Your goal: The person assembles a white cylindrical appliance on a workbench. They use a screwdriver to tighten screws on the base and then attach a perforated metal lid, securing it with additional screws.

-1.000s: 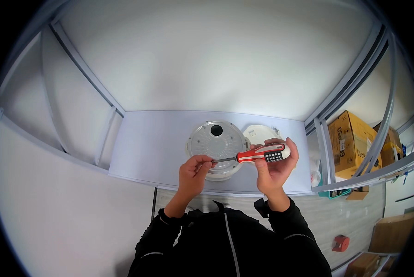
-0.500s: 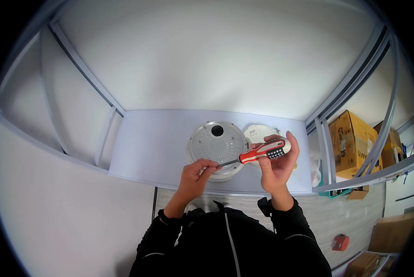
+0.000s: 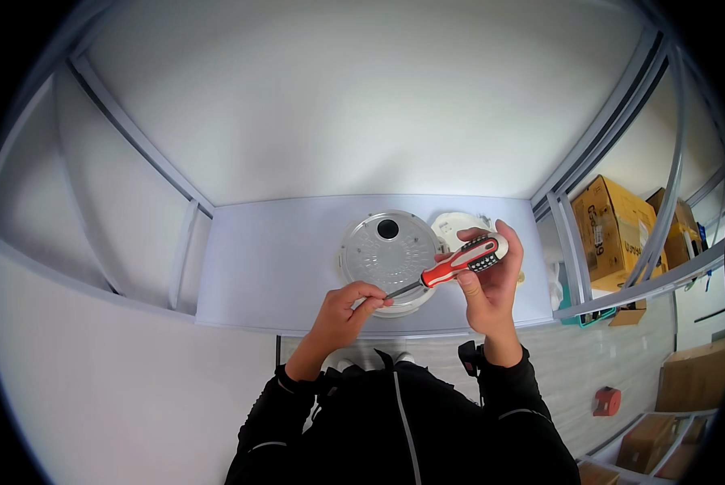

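A screwdriver (image 3: 466, 260) with a red, white and black handle is held between my two hands, above the table's front part. My right hand (image 3: 493, 287) closes around its handle, palm turned up. At the other end, my left hand (image 3: 345, 314) pinches the tip of the metal shaft; whatever else may be at the fingertips is too small to see. Behind and below lies a round metal housing (image 3: 378, 255) with a clear ribbed face and a black round spot near its far edge. A white round cover (image 3: 457, 229) lies to its right, partly hidden by my right hand.
The pale table (image 3: 273, 259) has a white wall behind it and grey metal frames at both sides. Cardboard boxes (image 3: 613, 230) stand beyond the right frame. On the floor at right sit a red stool (image 3: 607, 401) and a turquoise basket (image 3: 588, 317).
The screwdriver is tilted a little more, its handle end higher. My left hand has shifted slightly right and down along with the tip. The view itself has moved slightly.
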`<state>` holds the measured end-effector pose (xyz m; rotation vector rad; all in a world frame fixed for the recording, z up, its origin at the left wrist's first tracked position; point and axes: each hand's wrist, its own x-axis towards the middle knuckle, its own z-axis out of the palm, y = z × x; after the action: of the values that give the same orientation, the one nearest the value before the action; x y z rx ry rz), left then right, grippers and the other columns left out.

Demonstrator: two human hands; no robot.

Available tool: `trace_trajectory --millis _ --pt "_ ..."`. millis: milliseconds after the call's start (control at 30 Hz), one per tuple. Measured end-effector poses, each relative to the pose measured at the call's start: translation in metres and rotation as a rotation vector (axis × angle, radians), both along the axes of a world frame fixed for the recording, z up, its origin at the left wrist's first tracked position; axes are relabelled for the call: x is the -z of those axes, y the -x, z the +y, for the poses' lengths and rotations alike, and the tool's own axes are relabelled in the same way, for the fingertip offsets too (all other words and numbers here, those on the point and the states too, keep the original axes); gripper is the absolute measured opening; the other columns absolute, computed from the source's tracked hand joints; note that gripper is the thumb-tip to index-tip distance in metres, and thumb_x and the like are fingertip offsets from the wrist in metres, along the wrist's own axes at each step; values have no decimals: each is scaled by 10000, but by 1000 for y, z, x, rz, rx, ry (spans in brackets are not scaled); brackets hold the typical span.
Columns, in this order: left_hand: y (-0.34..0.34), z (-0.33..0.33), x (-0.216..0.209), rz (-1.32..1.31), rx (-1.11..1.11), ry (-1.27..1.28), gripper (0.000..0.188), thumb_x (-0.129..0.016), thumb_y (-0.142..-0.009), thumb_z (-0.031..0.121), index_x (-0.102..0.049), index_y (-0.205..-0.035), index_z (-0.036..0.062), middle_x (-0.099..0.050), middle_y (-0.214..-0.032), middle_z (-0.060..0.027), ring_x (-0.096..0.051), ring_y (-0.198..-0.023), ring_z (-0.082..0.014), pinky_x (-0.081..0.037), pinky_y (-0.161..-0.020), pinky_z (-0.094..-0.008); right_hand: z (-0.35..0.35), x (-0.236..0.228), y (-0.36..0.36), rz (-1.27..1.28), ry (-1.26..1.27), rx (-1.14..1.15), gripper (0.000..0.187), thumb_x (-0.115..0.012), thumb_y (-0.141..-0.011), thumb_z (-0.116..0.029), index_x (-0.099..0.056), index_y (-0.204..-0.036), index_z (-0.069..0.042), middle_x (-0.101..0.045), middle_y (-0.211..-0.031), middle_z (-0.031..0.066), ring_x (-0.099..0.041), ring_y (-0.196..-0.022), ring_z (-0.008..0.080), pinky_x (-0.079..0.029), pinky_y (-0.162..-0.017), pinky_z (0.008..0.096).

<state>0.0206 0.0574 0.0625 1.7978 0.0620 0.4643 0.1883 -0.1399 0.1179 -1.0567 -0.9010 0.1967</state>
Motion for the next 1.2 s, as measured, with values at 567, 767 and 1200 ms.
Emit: trace_trajectory --millis 567,767,1200 --pt "-7 2 -6 53 30 -321 190 -672 -962 27 -686 -1152 23 -782 -1063 -102 -723 -1116 -290 -491 -1087 -453 5 6 4 -75 62 84 808 -756 -951 -5 -267 -1591 -66 -594 -1297 184 -697 -1097 264 -600 -968 440" --pt "-2 -1 -8 65 24 -410 435 -764 -870 83 -665 -1292 46 -769 -1168 -97 -710 -1131 -295 -370 -1219 -554 8 12 5 -96 114 53 819 -754 -952 2 -255 -1600 -57 -589 -1315 204 -698 -1101 257 -603 -948 416" --pt "7 5 13 55 -10 -538 588 -806 -835 127 -625 -1389 51 -748 -1253 -123 -695 -1202 -286 -353 -1235 -556 18 24 11 -181 205 15 771 -784 -942 -40 -347 -1575 7 -610 -1342 225 -689 -1151 263 -621 -911 388"
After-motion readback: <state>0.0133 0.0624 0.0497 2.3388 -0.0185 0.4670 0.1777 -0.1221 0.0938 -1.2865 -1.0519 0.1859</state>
